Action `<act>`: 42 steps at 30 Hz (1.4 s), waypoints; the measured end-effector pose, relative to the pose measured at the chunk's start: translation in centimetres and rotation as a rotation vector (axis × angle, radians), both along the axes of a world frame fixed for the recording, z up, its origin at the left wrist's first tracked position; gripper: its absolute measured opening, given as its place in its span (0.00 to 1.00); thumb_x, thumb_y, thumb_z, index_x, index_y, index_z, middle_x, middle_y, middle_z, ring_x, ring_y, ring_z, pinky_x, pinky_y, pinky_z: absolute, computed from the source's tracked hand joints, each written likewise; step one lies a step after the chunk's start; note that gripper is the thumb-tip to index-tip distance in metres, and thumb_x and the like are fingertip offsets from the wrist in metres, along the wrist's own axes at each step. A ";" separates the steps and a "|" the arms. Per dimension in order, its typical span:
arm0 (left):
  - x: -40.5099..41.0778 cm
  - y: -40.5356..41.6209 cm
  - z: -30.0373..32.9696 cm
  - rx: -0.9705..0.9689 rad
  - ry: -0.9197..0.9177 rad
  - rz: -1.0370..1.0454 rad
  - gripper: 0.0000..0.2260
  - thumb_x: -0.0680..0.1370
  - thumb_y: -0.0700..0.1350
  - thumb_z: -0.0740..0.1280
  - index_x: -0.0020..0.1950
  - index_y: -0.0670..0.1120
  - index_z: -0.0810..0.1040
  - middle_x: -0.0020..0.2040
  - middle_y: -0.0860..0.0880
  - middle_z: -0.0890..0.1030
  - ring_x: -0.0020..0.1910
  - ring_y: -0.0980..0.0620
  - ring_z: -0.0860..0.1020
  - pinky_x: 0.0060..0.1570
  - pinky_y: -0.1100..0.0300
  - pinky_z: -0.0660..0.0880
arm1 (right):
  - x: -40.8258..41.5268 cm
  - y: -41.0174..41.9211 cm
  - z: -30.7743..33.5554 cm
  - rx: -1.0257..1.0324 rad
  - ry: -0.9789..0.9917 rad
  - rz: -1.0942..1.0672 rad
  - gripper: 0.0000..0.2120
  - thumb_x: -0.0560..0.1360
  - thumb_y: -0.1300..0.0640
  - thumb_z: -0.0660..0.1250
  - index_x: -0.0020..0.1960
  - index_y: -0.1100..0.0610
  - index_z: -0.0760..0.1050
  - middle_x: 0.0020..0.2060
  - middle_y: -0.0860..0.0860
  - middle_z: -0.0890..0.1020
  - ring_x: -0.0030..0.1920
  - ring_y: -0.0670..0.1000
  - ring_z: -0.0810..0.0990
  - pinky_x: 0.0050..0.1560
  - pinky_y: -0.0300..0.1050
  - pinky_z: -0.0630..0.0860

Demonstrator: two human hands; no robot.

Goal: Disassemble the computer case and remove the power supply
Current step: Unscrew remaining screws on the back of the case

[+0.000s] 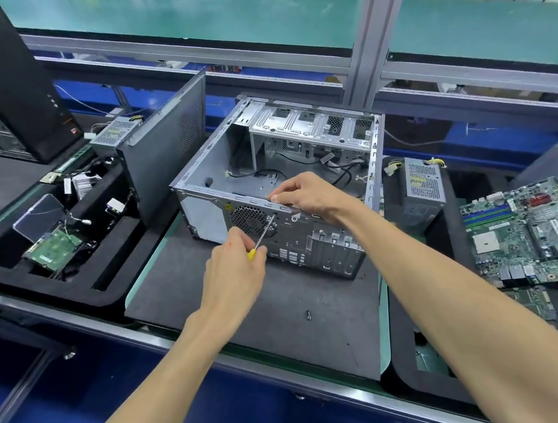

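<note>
An open steel case (279, 191) lay on its side at the mat's centre; it looked stiff, fairly heavy and sharp-edged, best held by its folded top rim. The left hand (238, 265), at 7 o'clock of it, gripped a screwdriver (261, 238) angled up to a rear-panel screw beside the fan grille. The right hand (306, 193) curled over the rim, steadying it.

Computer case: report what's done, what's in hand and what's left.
Done: the computer case lies open, its side panel off beside it; a power supply and motherboard lie to the right. In hand: the left hand drives a screwdriver into the rear panel while the right hand steadies the rim. Left: cables inside.
</note>
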State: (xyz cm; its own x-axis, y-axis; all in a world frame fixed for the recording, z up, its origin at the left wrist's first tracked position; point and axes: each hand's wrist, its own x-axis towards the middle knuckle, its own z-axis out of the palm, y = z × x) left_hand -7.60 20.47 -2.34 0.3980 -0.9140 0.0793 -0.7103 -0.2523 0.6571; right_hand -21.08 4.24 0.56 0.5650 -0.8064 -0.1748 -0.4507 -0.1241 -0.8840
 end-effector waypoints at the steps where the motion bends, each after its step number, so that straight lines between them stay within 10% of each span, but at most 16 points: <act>1: 0.1 0.0 0.2 0.000 -0.027 0.003 0.09 0.79 0.52 0.66 0.44 0.50 0.71 0.38 0.49 0.79 0.40 0.44 0.79 0.44 0.48 0.76 | 0.0 0.0 0.0 -0.001 -0.008 0.002 0.07 0.79 0.59 0.69 0.45 0.53 0.84 0.33 0.56 0.74 0.25 0.44 0.63 0.25 0.33 0.64; 5: 0.7 -1.1 1.2 0.103 0.246 0.006 0.07 0.79 0.45 0.68 0.42 0.46 0.77 0.32 0.51 0.84 0.35 0.48 0.84 0.42 0.49 0.82 | 0.0 0.0 -0.1 -0.011 -0.014 0.006 0.06 0.80 0.59 0.69 0.46 0.53 0.84 0.33 0.57 0.72 0.24 0.45 0.62 0.24 0.34 0.63; 14: 1.7 -1.6 3.7 0.492 1.734 0.067 0.07 0.79 0.41 0.66 0.50 0.39 0.81 0.37 0.49 0.82 0.24 0.58 0.75 0.19 0.68 0.70 | 0.1 -0.2 -0.4 -0.018 -0.028 0.008 0.06 0.80 0.60 0.68 0.48 0.58 0.84 0.27 0.52 0.71 0.24 0.45 0.63 0.24 0.33 0.63; 16: 1.5 -1.3 3.3 0.483 1.605 -0.004 0.07 0.81 0.44 0.65 0.51 0.42 0.80 0.37 0.49 0.79 0.23 0.58 0.71 0.18 0.67 0.67 | 0.1 -0.2 -0.3 -0.018 -0.027 0.008 0.06 0.80 0.60 0.68 0.49 0.58 0.84 0.28 0.53 0.71 0.25 0.45 0.63 0.24 0.33 0.64; 22: -0.1 -1.0 1.6 0.309 0.424 -0.043 0.15 0.79 0.54 0.68 0.53 0.47 0.66 0.37 0.48 0.71 0.26 0.50 0.67 0.24 0.62 0.63 | -0.1 0.0 -0.2 -0.022 -0.040 0.013 0.06 0.80 0.60 0.69 0.48 0.57 0.84 0.27 0.52 0.72 0.24 0.45 0.64 0.24 0.32 0.65; 27: -0.1 0.3 1.1 0.129 0.257 -0.005 0.09 0.74 0.41 0.71 0.49 0.50 0.72 0.43 0.50 0.80 0.34 0.50 0.81 0.32 0.56 0.75 | -0.1 -0.1 -0.3 -0.017 -0.042 0.007 0.06 0.79 0.60 0.69 0.49 0.58 0.85 0.28 0.53 0.74 0.24 0.45 0.65 0.24 0.32 0.65; 33: 1.0 1.1 1.7 -0.020 0.456 -0.027 0.05 0.77 0.43 0.72 0.52 0.47 0.80 0.44 0.52 0.85 0.25 0.51 0.80 0.21 0.59 0.74 | 0.0 -0.2 -0.4 -0.037 -0.038 0.007 0.06 0.79 0.59 0.70 0.46 0.55 0.85 0.27 0.50 0.75 0.26 0.46 0.66 0.26 0.33 0.67; 39: 2.6 1.5 2.5 0.327 1.830 0.121 0.08 0.77 0.43 0.68 0.52 0.42 0.73 0.58 0.44 0.84 0.18 0.59 0.60 0.14 0.70 0.56 | 0.0 -0.1 -0.5 -0.074 -0.026 0.006 0.06 0.79 0.58 0.70 0.47 0.54 0.85 0.26 0.51 0.74 0.24 0.45 0.65 0.25 0.32 0.65; 42: 2.1 1.3 2.4 0.319 1.631 0.084 0.08 0.79 0.45 0.68 0.47 0.42 0.73 0.45 0.46 0.84 0.18 0.59 0.59 0.13 0.69 0.54 | -0.1 0.0 -0.5 -0.076 -0.025 -0.001 0.06 0.79 0.58 0.70 0.47 0.53 0.85 0.27 0.51 0.74 0.25 0.45 0.65 0.25 0.33 0.64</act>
State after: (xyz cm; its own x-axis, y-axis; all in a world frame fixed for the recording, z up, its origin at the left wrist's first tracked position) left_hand -5.52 21.79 0.10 -0.0846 -0.7840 -0.6149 0.6465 -0.5128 0.5649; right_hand -21.13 4.20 0.07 0.5672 -0.8176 -0.0989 -0.4286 -0.1906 -0.8832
